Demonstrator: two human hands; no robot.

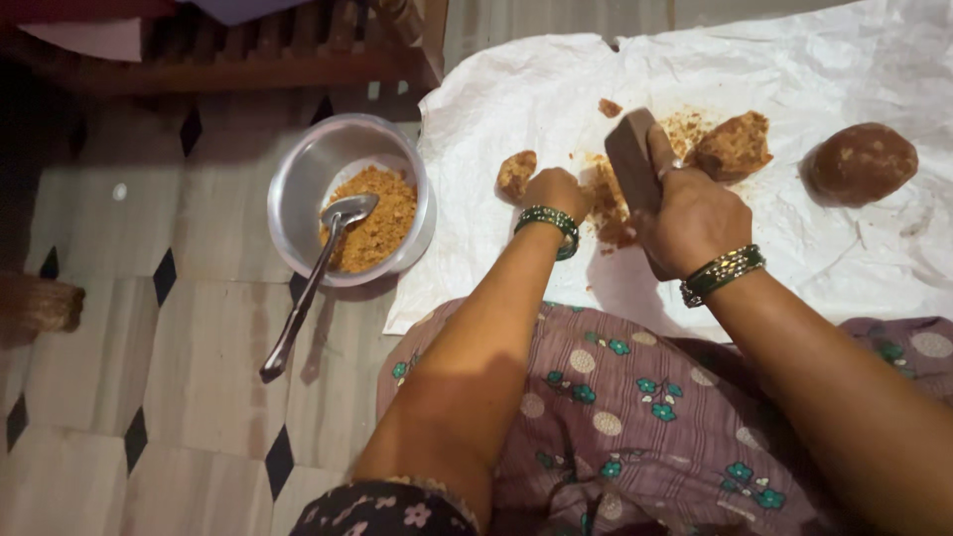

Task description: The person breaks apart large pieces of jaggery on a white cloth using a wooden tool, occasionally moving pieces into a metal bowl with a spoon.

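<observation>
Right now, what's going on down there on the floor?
A person sits on the floor over a white sheet. The right hand grips a dark block above brown crumbs. The left hand rests closed on the sheet beside a small brown lump. Two bigger lumps lie to the right. A steel bowl holds crumbled powder and a spoon.

Pale tiled floor (189,397) with black diamond insets, dark wooden furniture (248,50), dim light
</observation>
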